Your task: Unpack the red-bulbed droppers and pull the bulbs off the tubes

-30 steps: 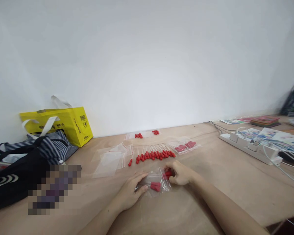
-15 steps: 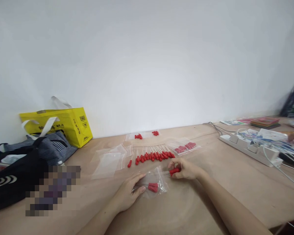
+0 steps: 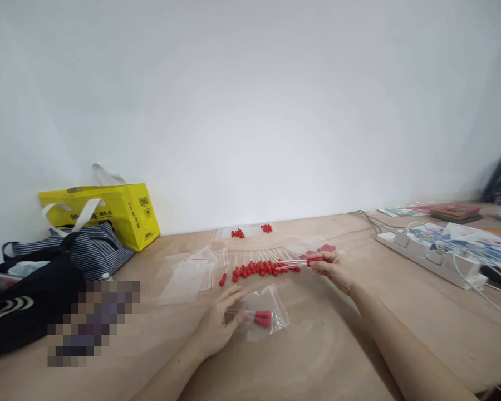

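Note:
My left hand (image 3: 217, 326) lies on the table with its fingers pressing the left end of a clear zip bag (image 3: 261, 318) that holds a few red-capped droppers. My right hand (image 3: 332, 268) is pinched on the red bulb of one glass dropper (image 3: 303, 261), held just above the table at the right end of a row of loose red-capped droppers (image 3: 259, 266). Right behind that hand lies a filled bag of droppers (image 3: 317, 247).
Empty zip bags (image 3: 187, 273) lie left of the row. More bagged red caps (image 3: 250, 229) sit by the wall. A yellow bag (image 3: 108, 210), a striped bag (image 3: 77, 250) and a black bag (image 3: 20, 303) stand at left. A white power strip (image 3: 430, 253) with cables lies right.
My right hand has drawn back from the mouth of the clear bag, up and to the right, to the end of the dropper row, carrying one dropper. My left hand stayed on the bag.

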